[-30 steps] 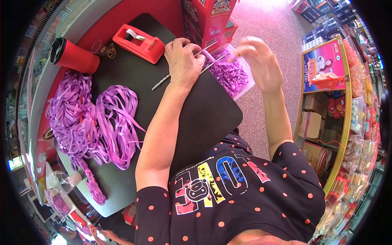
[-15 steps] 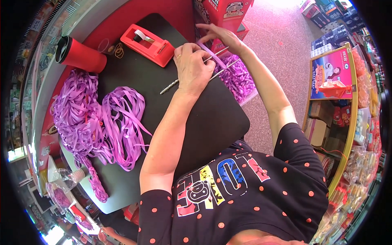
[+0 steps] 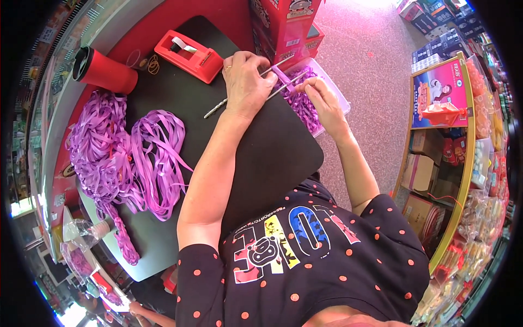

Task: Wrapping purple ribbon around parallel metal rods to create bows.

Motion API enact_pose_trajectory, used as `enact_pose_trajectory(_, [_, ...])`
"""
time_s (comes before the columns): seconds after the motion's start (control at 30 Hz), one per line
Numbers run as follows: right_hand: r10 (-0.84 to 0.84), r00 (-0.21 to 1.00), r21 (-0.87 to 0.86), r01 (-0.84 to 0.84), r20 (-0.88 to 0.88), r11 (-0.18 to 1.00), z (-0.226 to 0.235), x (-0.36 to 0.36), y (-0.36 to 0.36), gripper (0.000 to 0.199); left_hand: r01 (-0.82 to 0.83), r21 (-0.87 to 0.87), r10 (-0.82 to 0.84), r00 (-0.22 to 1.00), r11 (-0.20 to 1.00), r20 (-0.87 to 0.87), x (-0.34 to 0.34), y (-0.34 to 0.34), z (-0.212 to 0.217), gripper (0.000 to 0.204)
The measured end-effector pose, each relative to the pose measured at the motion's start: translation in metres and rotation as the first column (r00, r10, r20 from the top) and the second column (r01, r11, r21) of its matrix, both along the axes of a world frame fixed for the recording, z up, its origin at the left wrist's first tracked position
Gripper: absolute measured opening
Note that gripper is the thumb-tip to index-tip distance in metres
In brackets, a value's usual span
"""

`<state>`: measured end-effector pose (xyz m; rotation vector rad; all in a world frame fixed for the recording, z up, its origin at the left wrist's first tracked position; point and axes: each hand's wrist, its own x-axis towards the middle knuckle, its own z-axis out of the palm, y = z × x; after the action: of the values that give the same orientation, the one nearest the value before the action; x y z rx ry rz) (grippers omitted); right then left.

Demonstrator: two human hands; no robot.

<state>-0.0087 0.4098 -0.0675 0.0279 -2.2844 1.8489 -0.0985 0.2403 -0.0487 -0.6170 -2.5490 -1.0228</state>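
Note:
My left hand is closed around thin metal rods, whose near ends stick out past my palm over the black table. At their far ends, a purple ribbon lies across two rods set slightly apart. My right hand pinches at the ribbon beside the rods, thumb and fingertips together. Below the rods, a clear plastic tub holds many purple ribbon pieces. A big heap of purple ribbon and a looser looped bundle lie at the left of the table.
On the black table stand a red tape dispenser and a red tumbler, with rubber bands between. Red boxes rise beyond the tub. A yellow-edged shelf with goods is at right. A plastic bottle lies lower left.
My right hand has come down from beyond the rods to their near right side, pulling the ribbon over them. My left hand has shifted slightly left, and more of the tub shows.

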Motion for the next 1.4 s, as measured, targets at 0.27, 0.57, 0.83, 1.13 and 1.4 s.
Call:
enact_pose_trajectory(0.27, [0.043,0.991,0.083,-0.053,0.125,0.995,0.012,-0.013,0.008,0.024,-0.120,0.505,-0.223,0.793,0.855,0.566,0.020,0.013,0.017,0.018])
enact_pose_trajectory(0.57, [0.076,0.981,0.061,-0.088,0.176,0.994,0.027,-0.021,0.008,0.027,-0.741,0.641,-0.869,0.167,0.202,0.466,0.086,0.051,0.029,0.039])
enact_pose_trajectory(0.83, [0.062,0.987,-0.012,-0.061,0.148,0.998,0.017,-0.022,0.011,0.032,-0.723,0.674,-0.915,0.360,-0.150,0.183,0.082,0.064,0.020,0.046])
enact_pose_trajectory(1.13, [-0.091,0.987,0.520,0.147,-0.131,0.842,0.077,-0.038,-0.007,0.023,-0.693,0.709,-0.917,0.355,-0.128,0.181,0.087,0.056,0.025,0.076])
enact_pose_trajectory(1.4, [0.284,0.944,0.376,-0.205,-0.170,0.904,0.097,-0.138,-0.090,0.025,-0.570,0.792,-0.928,0.372,-0.219,0.011,0.095,0.052,0.005,0.080])
